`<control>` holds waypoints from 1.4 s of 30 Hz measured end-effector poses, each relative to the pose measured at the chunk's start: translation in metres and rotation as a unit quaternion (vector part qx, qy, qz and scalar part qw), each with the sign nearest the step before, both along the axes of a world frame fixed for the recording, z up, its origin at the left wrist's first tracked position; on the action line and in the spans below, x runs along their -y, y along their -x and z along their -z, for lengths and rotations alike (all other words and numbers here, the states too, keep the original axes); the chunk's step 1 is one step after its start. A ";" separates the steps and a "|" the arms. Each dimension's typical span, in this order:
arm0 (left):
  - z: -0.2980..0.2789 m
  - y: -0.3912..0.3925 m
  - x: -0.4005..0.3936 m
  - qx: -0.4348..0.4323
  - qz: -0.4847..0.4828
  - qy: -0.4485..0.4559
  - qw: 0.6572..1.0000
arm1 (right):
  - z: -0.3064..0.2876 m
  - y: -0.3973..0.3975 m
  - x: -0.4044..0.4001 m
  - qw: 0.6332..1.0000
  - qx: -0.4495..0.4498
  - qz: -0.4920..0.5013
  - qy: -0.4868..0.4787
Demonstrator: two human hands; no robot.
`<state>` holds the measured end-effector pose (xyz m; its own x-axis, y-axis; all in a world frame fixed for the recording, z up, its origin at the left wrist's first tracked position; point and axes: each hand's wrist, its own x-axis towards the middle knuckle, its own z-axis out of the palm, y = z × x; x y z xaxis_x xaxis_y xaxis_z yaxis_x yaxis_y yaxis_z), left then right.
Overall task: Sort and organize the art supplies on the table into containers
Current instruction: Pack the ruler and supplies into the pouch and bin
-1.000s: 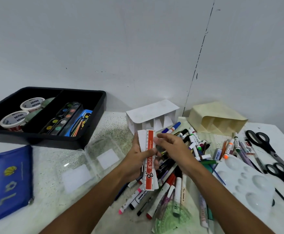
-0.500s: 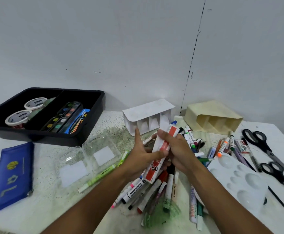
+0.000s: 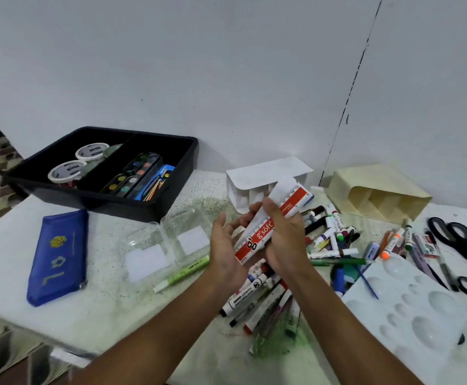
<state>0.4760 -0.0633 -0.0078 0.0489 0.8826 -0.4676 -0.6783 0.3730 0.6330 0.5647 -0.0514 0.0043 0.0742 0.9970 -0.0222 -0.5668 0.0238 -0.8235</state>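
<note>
Ruler pack [image 3: 271, 227], red and white, printed "g'soft": held above the marker heap near the middle of the table [image 3: 93, 309], tilted so its far end points toward the white organiser. It appears to be a sleeve of rulers with a scale printed along 1 edge; a white flap or paper shows at its far end. Judged to be lifted clear of the pile so that a container can be chosen for it.

Right hand [image 3: 285, 240]: fingers curled over the pack from the right, clamped on it. Left hand [image 3: 224, 254]: palm turned inward, fingers fairly straight and spread, cradling the pack's near end; a firm grip is not shown.

Marker heap [image 3: 257, 295]: whiteboard markers and pens lying crossed beneath the hands, unsorted, over a green-stained patch toward the near edge.

Green highlighter [image 3: 182, 273]: lying apart, just left of the heap.

Paint palette [image 3: 410, 309]: white, welled, at the right near edge.

Scissors [image 3: 460, 243]: 2 pairs, black-handled, along the right edge.

Blue pencil case [image 3: 57, 257]: zipped shut, flat, toward the left edge.

Clear plastic box [image 3: 171, 243]: 2 open halves, between case and hands.

White organiser [image 3: 265, 176] and cream organiser [image 3: 376, 190]: both lying on their sides at the far edge, by the wall.

Black tray [image 3: 154, 207]: 2 compartments, far left corner; tape rolls in the left, paint sets in the right.
</note>
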 end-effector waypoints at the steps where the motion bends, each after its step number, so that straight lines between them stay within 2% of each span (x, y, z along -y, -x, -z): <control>1: 0.000 0.007 0.000 -0.012 -0.002 0.000 1.000 | -0.001 0.006 0.000 1.000 -0.005 -0.002 0.001; 3: -0.002 0.028 0.000 -0.045 -0.008 -0.005 0.999 | -0.004 0.018 -0.002 1.000 -0.014 -0.011 0.002; 5: 0.000 0.062 0.003 -0.147 -0.010 -0.029 0.989 | -0.005 0.035 -0.006 0.999 -0.017 -0.028 0.000; 7: 0.006 0.105 0.008 -0.279 -0.031 -0.071 0.957 | -0.006 0.055 -0.009 0.998 -0.018 -0.054 -0.008; 8: 0.011 0.132 0.011 -0.350 -0.049 -0.098 0.930 | -0.006 0.070 -0.009 0.998 -0.016 -0.068 -0.009; 10: 0.026 0.187 0.018 -0.517 -0.087 -0.145 0.839 | -0.006 0.102 -0.010 0.995 -0.014 -0.096 -0.008; 11: 0.035 0.212 0.020 -0.607 -0.090 -0.149 0.775 | -0.005 0.118 -0.009 0.994 -0.013 -0.112 -0.008; 13: 0.053 0.259 0.020 -0.777 -0.077 -0.115 0.614 | -0.003 0.149 -0.008 0.991 -0.003 -0.137 -0.009; 14: 0.061 0.278 0.018 -0.834 -0.061 -0.082 0.542 | -0.001 0.165 -0.007 0.989 0.002 -0.146 -0.007; 15: 0.066 0.294 0.018 -0.868 -0.030 -0.044 0.494 | 0.001 0.181 -0.005 0.988 0.007 -0.155 -0.002; 17: 0.072 0.314 0.018 -0.892 0.045 0.019 0.450 | 0.004 0.207 -0.002 0.985 0.017 -0.172 0.011; 21: 0.082 0.349 0.029 -0.898 0.128 -0.010 0.420 | 0.013 0.245 0.003 0.979 0.039 -0.196 0.042; 24: 0.081 0.383 0.037 -0.887 0.205 -0.119 0.396 | 0.020 0.258 0.005 0.972 0.055 -0.221 0.051; 25: 0.079 0.398 0.039 -0.872 0.222 -0.155 0.407 | 0.023 0.262 0.005 0.970 0.062 -0.230 0.053; 27: 0.075 0.421 0.043 -0.830 0.262 -0.183 0.456 | 0.027 0.270 0.007 0.964 0.081 -0.244 0.068; 28: 0.075 0.431 0.044 -0.823 0.261 -0.198 0.465 | 0.030 0.275 0.008 0.960 0.090 -0.251 0.081; 31: 0.075 0.440 0.049 -0.856 0.220 -0.222 0.412 | 0.039 0.287 0.011 0.949 0.110 -0.268 0.123; 32: 0.074 0.439 0.050 -0.860 0.215 -0.215 0.410 | 0.042 0.289 0.013 0.945 0.117 -0.274 0.134; 33: 0.074 0.438 0.051 -0.857 0.214 -0.207 0.421 | 0.043 0.292 0.014 0.942 0.119 -0.278 0.143; 36: 0.068 0.437 0.053 -0.816 0.202 -0.184 0.508 | 0.047 0.296 0.014 0.938 0.120 -0.281 0.161; 38: 0.063 0.437 0.055 -0.796 0.176 -0.202 0.543 | 0.048 0.297 0.013 0.938 0.128 -0.277 0.166; 40: 0.059 0.438 0.057 -0.780 0.159 -0.221 0.563 | 0.049 0.297 0.011 0.936 0.139 -0.275 0.168; 42: 0.056 0.439 0.057 -0.775 0.163 -0.238 0.562 | 0.049 0.297 0.011 0.937 0.139 -0.274 0.169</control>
<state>0.0369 -0.1203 -0.0635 0.1047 0.9880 0.1136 0.8817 -0.1450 0.4491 0.2676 -0.0624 -0.0448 -0.3969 0.8268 -0.3986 -0.1801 -0.4960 -0.8494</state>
